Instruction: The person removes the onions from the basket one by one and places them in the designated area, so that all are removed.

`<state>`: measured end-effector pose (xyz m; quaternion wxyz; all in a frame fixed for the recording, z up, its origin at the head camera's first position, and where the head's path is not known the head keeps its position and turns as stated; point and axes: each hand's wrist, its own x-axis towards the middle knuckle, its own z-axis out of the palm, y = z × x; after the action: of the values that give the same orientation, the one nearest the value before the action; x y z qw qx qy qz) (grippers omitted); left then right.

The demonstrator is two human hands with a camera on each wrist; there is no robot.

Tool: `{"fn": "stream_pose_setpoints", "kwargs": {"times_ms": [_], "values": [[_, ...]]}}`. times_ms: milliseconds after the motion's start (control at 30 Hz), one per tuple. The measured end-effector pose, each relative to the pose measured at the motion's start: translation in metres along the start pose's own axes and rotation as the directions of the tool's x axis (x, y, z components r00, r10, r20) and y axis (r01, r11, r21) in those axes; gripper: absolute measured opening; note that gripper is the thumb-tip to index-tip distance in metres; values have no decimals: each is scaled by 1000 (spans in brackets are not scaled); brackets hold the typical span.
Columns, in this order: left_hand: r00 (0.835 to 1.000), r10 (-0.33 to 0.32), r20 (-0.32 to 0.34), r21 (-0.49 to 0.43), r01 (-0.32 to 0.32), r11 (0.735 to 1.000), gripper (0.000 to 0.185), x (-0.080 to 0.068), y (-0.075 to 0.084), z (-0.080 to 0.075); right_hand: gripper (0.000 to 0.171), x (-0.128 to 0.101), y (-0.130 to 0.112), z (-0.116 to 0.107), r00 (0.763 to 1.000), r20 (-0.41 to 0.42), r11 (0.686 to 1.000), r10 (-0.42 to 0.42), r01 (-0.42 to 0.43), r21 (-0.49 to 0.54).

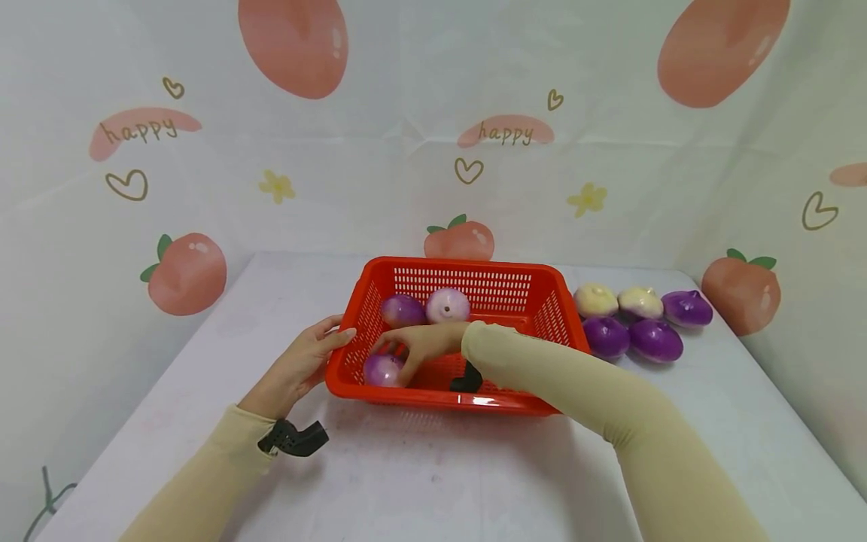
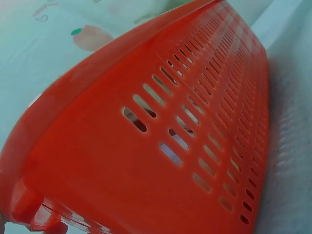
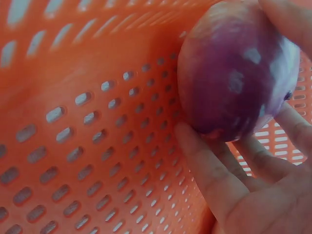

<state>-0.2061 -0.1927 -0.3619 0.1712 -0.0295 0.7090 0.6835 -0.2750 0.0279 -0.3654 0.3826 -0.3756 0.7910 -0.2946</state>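
- Here, the right hand (image 1: 423, 343) has its fingers curved around a purple-and-white onion (image 1: 382, 370), the thumb on one side and the others opposite.
- That onion is inside the red basket (image 1: 420, 397), in its near left part; I cannot tell whether it touches the basket's floor.
- The left hand (image 1: 299, 369) holds the basket's left rim, the thumb over the edge and the other fingers along the outer side.
- Farther back in the basket, a purple onion (image 1: 403, 311) and a pale onion (image 1: 448, 307) sit side by side.
- On the bench (image 1: 433, 489), just right of the basket, two cream bulbs (image 1: 595, 299) and three purple bulbs (image 1: 655, 341) lie clustered.
- Behind the bench hangs a white backdrop (image 1: 379, 196) printed with red fruit (image 1: 187, 273).
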Motion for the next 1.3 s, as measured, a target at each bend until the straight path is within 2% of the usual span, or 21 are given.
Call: {"fn": "stream_pose_setpoints", "kwargs": {"times_ms": [233, 433, 600, 733, 867, 967, 1100, 1300], "values": [[1000, 1, -6, 5, -1, 1000, 56, 1, 0, 0, 63, 4, 3, 0, 1000, 21, 1000, 4, -3, -9], [1000, 17, 11, -5, -17, 1000, 56, 1, -1, 0, 64, -1, 3, -4, 1000, 21, 999, -4, 5, -45], [1000, 14, 4, 0, -14, 1000, 56, 1, -1, -1, 65, -16, -3, -14, 999, -18, 998, 32, -33, -53], [1000, 2, -2, -10, -2, 1000, 57, 0, 0, -1, 65, -34, -9, -25, 998, -63, 999, 30, -32, -33], [1000, 0, -2, -9, 0, 1000, 58, 0, -1, -1, 64, -56, -12, -40, 992, -121, 999, -32, 36, 27], [1000, 5, -3, -5, -5, 1000, 57, 0, -2, -1, 62, -76, -11, -50, 978, -189, 993, -83, 98, 71], [1000, 7, -1, -11, -7, 1000, 57, 1, -3, -1, 64, -107, -10, -61, 946, -305, 979, -110, 157, 133], [1000, 5, 0, 23, -5, 1000, 60, 1, -3, -1, 69, -153, 1, -71, 872, -469, 944, -139, 260, 204]]}}
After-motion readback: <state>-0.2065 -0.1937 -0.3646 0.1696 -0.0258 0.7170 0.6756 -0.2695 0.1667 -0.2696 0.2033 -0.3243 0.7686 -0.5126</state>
